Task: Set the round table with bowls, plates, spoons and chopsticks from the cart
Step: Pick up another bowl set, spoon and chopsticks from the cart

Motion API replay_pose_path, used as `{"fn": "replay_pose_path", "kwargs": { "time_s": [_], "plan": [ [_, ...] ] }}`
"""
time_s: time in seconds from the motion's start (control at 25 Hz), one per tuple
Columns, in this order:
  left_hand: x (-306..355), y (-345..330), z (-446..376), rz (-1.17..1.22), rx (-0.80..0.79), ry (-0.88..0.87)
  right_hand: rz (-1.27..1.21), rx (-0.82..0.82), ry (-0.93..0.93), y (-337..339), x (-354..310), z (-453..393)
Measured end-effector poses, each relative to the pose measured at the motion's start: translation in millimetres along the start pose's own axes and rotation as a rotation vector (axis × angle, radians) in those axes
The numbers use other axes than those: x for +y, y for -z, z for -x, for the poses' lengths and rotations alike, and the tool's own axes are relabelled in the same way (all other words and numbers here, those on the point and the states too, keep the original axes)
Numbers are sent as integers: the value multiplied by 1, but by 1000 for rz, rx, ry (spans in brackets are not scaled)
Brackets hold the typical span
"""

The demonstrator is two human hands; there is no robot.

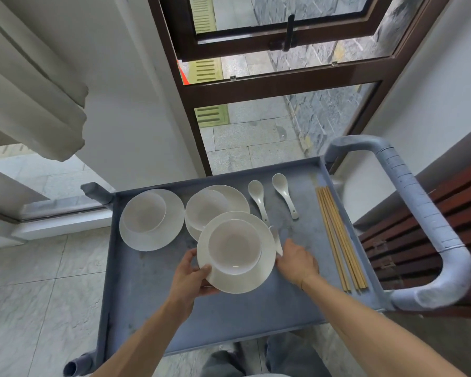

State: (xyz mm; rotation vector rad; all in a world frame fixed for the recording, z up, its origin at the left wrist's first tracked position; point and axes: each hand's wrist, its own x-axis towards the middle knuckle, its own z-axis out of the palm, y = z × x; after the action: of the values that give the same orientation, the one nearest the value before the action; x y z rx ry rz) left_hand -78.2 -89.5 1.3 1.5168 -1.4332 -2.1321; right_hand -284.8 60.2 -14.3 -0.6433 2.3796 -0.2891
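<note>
Both hands carry one load over the cart [136, 295]: the left hand [191, 276] pinches the plate [242, 281] rim, bowl [234, 246] loose on top; the right hand [297, 261] is at the opposite rim, closed round a spoon [276, 240], it seems; any tilt could slide the bowl off, or clip the neighbouring stack [215, 205].

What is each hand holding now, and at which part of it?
The left hand grips the near-left rim of a plate carrying a bowl. The right hand holds a white spoon by its handle.
</note>
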Motion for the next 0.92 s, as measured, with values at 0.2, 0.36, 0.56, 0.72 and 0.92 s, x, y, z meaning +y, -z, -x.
{"fn": "replay_pose_path", "kwargs": {
  "time_s": [0.2, 0.36, 0.56, 0.72, 0.92],
  "plan": [
    [2, -15, -4, 12, -20, -10, -24, 198, 18, 21, 35, 1],
    [6, -32, -9, 1, -52, -33, 11, 363, -129, 37, 66, 5],
    [12, -48, -11, -23, -76, -61, 53, 417, -237, 37, 91, 7],
    [16, -50, -12, -41, -76, -68, 62, 408, -231, 35, 90, 6],
    [15, -45, -11, -41, -66, -73, 120, 372, -245, 38, 82, 4]
  ]
}}
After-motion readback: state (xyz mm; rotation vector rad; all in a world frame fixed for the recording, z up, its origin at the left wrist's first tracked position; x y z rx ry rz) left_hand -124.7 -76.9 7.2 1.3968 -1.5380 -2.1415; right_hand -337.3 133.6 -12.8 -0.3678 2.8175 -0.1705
